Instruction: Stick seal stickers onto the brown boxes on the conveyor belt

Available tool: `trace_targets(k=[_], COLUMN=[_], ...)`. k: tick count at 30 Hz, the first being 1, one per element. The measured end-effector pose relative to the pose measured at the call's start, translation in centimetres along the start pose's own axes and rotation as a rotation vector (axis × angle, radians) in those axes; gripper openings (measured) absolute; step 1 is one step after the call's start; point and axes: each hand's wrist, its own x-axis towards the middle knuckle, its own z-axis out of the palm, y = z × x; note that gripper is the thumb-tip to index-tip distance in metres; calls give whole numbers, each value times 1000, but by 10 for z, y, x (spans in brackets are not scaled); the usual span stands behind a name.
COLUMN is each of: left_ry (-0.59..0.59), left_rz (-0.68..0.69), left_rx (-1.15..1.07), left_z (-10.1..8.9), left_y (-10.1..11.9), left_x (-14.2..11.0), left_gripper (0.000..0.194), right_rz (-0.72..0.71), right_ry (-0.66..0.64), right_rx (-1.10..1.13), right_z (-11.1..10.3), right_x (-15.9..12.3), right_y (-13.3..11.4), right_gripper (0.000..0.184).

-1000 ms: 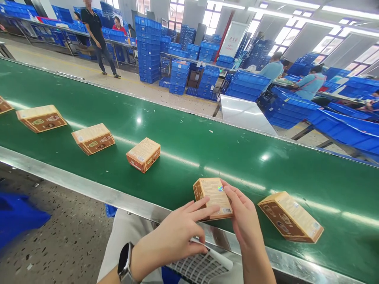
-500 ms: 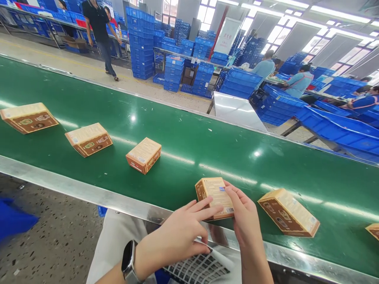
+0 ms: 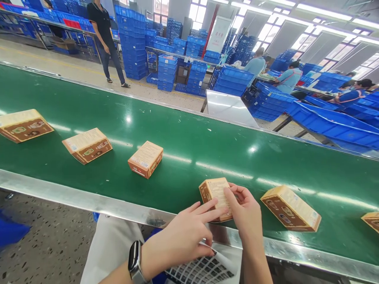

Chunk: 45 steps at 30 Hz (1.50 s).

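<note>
A small brown-and-cream carton lies on the green conveyor belt near its front edge. My right hand grips its right side, the thumb pressed on the printed top face. From the left, my left hand, wearing a watch, rests its extended index and middle fingers on the same carton. Lower down, its thumb and curled fingers pinch a white sheet with a dark grid, which looks like a sticker sheet. Whatever lies beneath my right thumb is hidden.
Similar cartons stand on the belt: one to the left, another to the right, with others farther along. A metal rim borders the near side. Beyond are stacked blue crates, a metal table and several people.
My right thumb now covers the spot where a small purple-blue label showed on the carton, and its fingers are more curled. The view has shifted slightly. A person in the background has taken a step.
</note>
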Motion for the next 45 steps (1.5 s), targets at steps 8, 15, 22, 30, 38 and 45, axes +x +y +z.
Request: trace_targets(k=[8, 15, 22, 30, 38, 45], left_ry=[22, 31, 115, 106, 82, 138], left_rz=[29, -575, -672, -749, -674, -718], left_rx=[-105, -224, -547, -455, -305, -353], left_z=[7, -29, -50, -50, -54, -55], left_y=[-2, 7, 8, 7, 11, 7], left_x=[8, -23, -44, -52, -52, -56], left_gripper=[12, 13, 16, 19, 28, 30], right_rz=[-50, -334, -510, -598, -1144, -807], right_ry=[132, 75, -860, -724, -564, -815], right_rx=[-99, -349, -284, -366, -482, -336], right_z=[-16, -34, -9, -10, 2, -10], right_x=[20, -15, -57, -51, -50, -48], right_y=[7, -20, -28, -22, -28, -28], right_gripper=[50, 31, 17, 20, 19, 14])
